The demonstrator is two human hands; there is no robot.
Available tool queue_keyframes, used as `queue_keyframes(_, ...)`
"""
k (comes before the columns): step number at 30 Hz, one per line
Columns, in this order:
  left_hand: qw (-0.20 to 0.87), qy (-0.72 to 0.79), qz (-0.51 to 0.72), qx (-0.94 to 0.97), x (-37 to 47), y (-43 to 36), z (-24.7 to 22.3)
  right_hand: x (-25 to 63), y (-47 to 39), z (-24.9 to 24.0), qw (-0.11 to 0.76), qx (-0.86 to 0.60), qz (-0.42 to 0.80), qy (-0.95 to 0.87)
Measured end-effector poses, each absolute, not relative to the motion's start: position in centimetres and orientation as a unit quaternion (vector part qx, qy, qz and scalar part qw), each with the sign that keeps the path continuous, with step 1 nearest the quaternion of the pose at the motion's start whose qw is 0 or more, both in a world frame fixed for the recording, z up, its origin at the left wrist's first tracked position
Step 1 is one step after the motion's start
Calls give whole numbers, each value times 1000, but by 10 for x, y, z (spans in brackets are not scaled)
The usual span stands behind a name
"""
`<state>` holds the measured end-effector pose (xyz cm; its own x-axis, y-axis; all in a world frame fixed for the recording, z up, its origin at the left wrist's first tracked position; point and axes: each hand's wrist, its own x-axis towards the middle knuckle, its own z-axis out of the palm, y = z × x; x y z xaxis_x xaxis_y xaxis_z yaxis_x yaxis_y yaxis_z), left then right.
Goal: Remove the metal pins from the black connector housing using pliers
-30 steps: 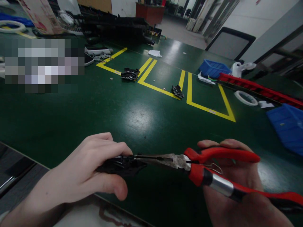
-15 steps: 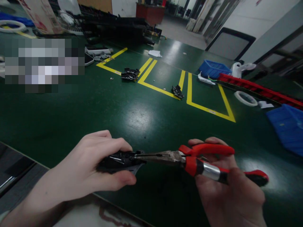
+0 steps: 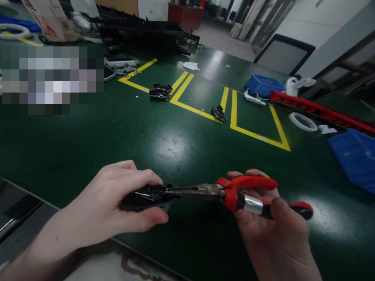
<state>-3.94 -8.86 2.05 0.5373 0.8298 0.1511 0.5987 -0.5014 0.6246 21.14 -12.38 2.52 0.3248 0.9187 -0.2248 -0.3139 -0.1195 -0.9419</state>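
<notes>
In the lower centre of the frame, a dark moulded part [image 3: 148, 197] is held above a green tabletop [image 3: 140, 136], which fills most of the view. The left hand [image 3: 117, 203], lower left, grips this part firmly, fingers over its far side and thumb along its near edge. The right hand [image 3: 263, 238], lower right, holds long-nosed pliers [image 3: 231, 194] with red-and-black handles; the fingers lie behind the upper handle and the thumb bears on the lower one. The plier jaws stand nearly together, their tips at the part's right end; whether they clamp anything there cannot be told. Upper centre: a pair of black pieces [image 3: 160, 92] lies across one yellow tape outline [image 3: 134, 86], and a single black piece [image 3: 219, 113] rests at the corner of the next. Upper right: a blue bin [image 3: 265, 85] stands beside a long red strip [image 3: 322, 113], with a white ring [image 3: 303, 121] just below the strip. Right edge: a second, larger blue bin [image 3: 354, 156]. Upper left: a long black assembly [image 3: 143, 35].
</notes>
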Motion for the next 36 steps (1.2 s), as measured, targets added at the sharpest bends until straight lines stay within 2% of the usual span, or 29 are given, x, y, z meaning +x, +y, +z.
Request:
queue_keyframes(4,290,394,216,845,-45,-85,19,209,-123,30,627,-528,478,-316)
queue_keyframes(13,320,395,185,841,-48,-81,19,210,-131,36,612,-517,472,-369)
queue_keyframes(25,268,415,215,842,-47,-86,13,211,-125,22,602,-553,525,-238)
queue_keyframes(36,265,398,233,847,-45,-86,16,216,-127,19,574,-553,556,-237)
